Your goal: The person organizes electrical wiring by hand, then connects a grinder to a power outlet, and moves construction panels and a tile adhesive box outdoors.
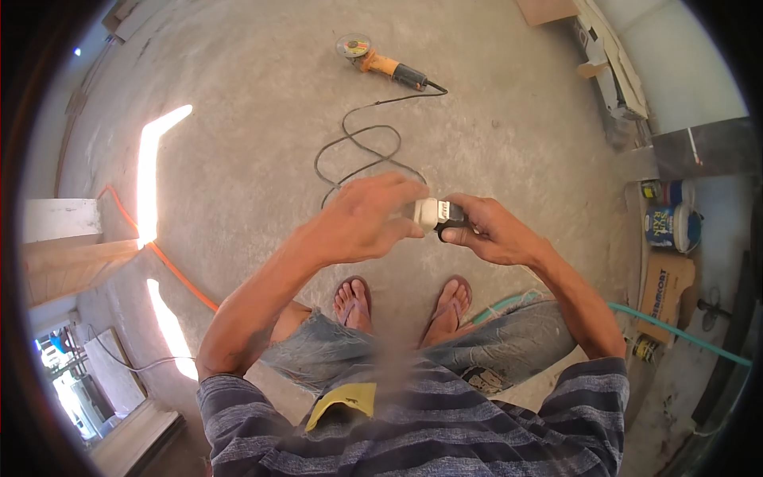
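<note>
My left hand [369, 213] curls around a white electrical connector [427, 213], its fingers closed on the left side. Against the connector's right end sits a black plug [455, 215], pinched between the thumb and fingers of my right hand [497, 230]. Both pieces are held above the floor, in front of my feet. Beyond them, an orange and black angle grinder [388, 67] with a disc lies on the floor. Its dark power cord [354, 137] loops back toward my left hand, where the hand hides part of it.
An orange hose or cable [179, 274] runs along the left, and a green hose [675, 327] on the right passes by my leg. Paint buckets [671, 229] and a cardboard box [664, 286] stand at the right wall. A wooden piece [79, 266] juts in from the left.
</note>
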Demonstrator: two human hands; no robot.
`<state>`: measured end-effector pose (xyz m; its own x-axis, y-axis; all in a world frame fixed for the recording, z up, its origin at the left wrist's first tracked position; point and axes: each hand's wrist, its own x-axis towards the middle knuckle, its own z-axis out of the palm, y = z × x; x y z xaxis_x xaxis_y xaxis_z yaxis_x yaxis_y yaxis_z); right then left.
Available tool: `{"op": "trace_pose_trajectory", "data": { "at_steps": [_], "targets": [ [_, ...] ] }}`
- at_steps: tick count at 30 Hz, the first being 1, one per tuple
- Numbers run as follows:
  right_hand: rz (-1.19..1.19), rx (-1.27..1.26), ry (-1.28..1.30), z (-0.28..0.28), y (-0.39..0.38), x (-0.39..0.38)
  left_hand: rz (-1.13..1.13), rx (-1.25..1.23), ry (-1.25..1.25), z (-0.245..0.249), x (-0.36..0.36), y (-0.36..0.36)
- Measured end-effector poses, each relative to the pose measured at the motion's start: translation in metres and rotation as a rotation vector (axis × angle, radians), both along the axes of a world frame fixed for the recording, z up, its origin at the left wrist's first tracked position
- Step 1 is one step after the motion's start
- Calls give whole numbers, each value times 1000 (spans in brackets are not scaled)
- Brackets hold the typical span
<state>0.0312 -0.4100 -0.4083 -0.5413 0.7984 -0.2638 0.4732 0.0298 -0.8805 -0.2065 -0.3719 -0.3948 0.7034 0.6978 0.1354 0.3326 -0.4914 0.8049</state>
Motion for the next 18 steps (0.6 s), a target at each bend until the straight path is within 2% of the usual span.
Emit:
{"op": "trace_pose_trajectory", "data": {
  "at_steps": [2, 5, 6, 8, 10, 12, 14, 16, 18],
  "targets": [
    [21, -34, -31, 4, 7, -1, 0, -36, 5, -3, 0, 2],
    [19, 62, 22, -11, 17, 6, -10, -102, 64, -6, 6, 13],
    [71, 12, -45, -14, 30, 10, -24, -100, 106, -13, 11, 19],
    [160, -130, -181, -29, 41, 25, -97, -130, 181, -40, 20, 40],
    [151, -88, -187, -79, 36, 52, -215, -185, 238, -87, 32, 71],
    [160, -60, -284, -125, 6, 79, -47, -102, 332, -132, 49, 115],
    [151, -126, -291, -168, -45, 95, 336, -438, 245, -126, 64, 161],
    [-45, -108, -344, -204, -112, 106, 753, -577, -61, -197, 75, 219],
    [-302, -33, -540, -192, -153, 96, 931, -789, -144, -252, 81, 279]
  ]
}}
